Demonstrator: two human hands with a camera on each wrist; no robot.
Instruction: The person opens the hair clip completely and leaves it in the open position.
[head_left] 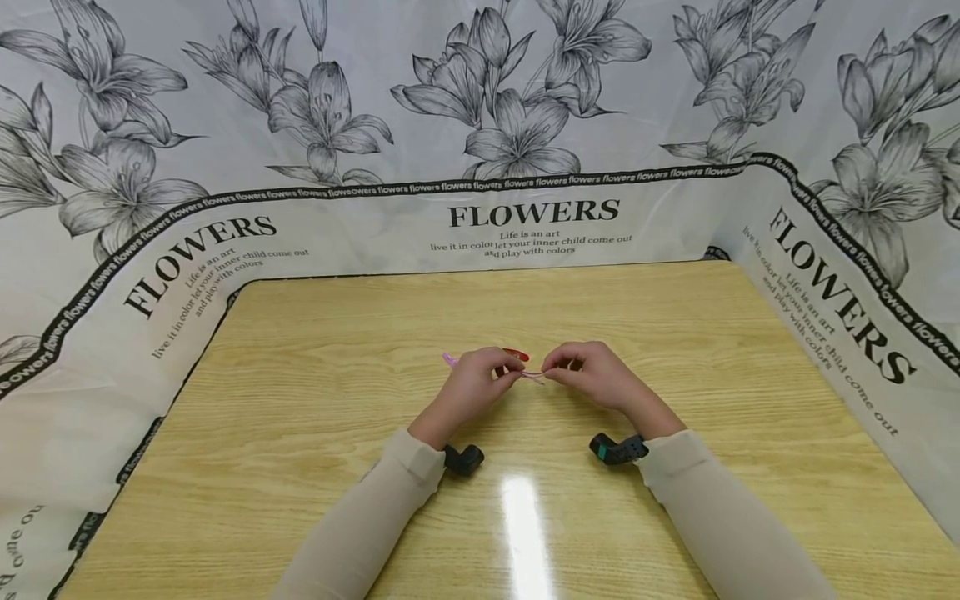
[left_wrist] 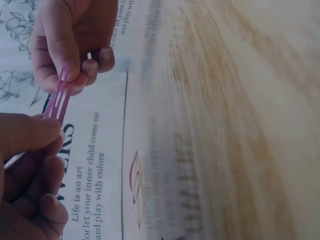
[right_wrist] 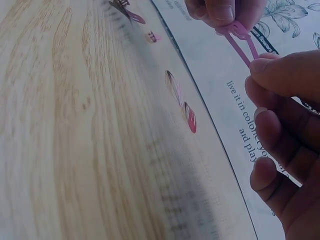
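Observation:
A pink snap hair clip (left_wrist: 61, 100) is stretched between the two hands, held above the table. My left hand (head_left: 476, 379) pinches one end between thumb and forefinger. The other end is pinched by my right hand (head_left: 596, 377), its remaining fingers loosely bent. In the right wrist view the clip (right_wrist: 237, 40) has its two sides spread apart, and fingertips hide both ends. Beyond the left hand a red hair clip (head_left: 515, 355) lies on the table, and a pink-purple piece (head_left: 449, 359) shows partly behind that hand.
On the wooden table (head_left: 360, 325), the right wrist view shows a red clip (right_wrist: 190, 118), a pale clip (right_wrist: 173, 87) touching or close to it, a small pink piece (right_wrist: 153, 36) and a darker clip (right_wrist: 129, 12). A flower-printed cloth (head_left: 375, 233) borders the back and sides.

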